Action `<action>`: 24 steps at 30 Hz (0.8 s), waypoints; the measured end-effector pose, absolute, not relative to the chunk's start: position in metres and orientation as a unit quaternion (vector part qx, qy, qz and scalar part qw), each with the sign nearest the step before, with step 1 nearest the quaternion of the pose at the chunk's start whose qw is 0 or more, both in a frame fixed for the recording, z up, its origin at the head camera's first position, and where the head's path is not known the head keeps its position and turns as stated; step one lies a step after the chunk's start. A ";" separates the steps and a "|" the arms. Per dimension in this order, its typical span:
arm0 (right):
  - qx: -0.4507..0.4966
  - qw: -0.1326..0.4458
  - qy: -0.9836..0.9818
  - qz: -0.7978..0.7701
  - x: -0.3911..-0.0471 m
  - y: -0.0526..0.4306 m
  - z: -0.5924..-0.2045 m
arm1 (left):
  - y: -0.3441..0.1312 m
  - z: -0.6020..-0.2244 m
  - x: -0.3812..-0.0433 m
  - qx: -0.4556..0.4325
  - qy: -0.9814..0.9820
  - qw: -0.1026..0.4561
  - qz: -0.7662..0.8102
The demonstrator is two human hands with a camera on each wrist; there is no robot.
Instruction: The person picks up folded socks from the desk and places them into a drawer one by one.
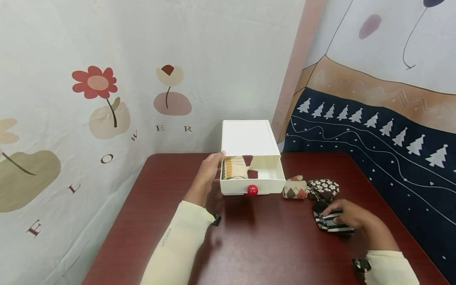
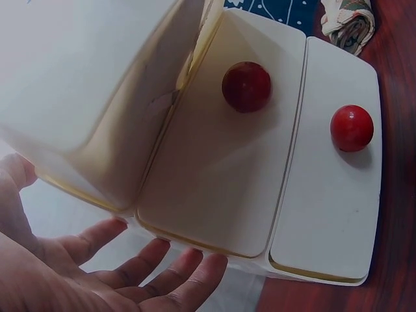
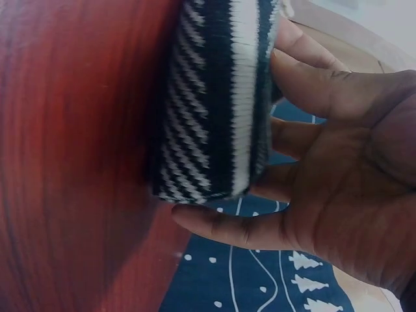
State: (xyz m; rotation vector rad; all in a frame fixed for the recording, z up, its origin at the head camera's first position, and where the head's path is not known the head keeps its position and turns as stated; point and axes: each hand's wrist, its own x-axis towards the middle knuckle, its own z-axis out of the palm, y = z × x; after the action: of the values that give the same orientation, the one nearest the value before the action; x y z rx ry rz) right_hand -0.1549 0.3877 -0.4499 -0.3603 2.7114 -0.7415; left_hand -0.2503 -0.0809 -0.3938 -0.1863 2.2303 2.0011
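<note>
A white drawer box (image 1: 249, 136) stands on the table with its top drawer (image 1: 270, 186) pulled out. In the drawer, on its left side, lie cream socks (image 1: 236, 168) with striped bands and maroon ends. My left hand (image 1: 209, 168) rests against the box's left side; the left wrist view shows its fingers (image 2: 146, 257) extended along that side. At the right, my right hand (image 1: 350, 213) grips a folded black-and-white patterned sock bundle (image 3: 211, 104) between thumb and fingers, low over the table. Just beyond lie a black floral sock bundle (image 1: 324, 188) and an argyle one (image 1: 295, 188).
Two lower drawers with red knobs (image 2: 351, 128) are closed beneath the pulled-out one. The dark red table (image 1: 270, 245) reaches back to hanging cloths, a pale one (image 1: 228, 59) with flowers and a navy one (image 1: 356, 146) with trees at the right.
</note>
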 end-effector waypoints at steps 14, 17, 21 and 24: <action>-0.096 0.124 0.945 -0.288 -0.158 0.374 -0.456 | -0.083 -0.394 -0.253 -0.053 0.731 0.081 0.676; -0.079 0.129 0.949 -0.277 -0.157 0.372 -0.456 | -0.083 -0.395 -0.253 -0.054 0.732 0.083 0.674; -0.060 0.142 0.956 -0.250 -0.154 0.370 -0.455 | -0.083 -0.395 -0.252 -0.054 0.734 0.082 0.672; -0.050 0.153 0.956 -0.247 -0.153 0.369 -0.454 | -0.083 -0.396 -0.252 -0.053 0.733 0.079 0.674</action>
State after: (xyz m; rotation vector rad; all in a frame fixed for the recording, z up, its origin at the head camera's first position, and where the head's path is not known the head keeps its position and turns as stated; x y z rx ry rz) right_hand -0.1532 0.3692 -0.4538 -0.1420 2.7416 -0.7088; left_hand -0.2516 -0.0835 -0.3955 -0.1587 2.1921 2.0161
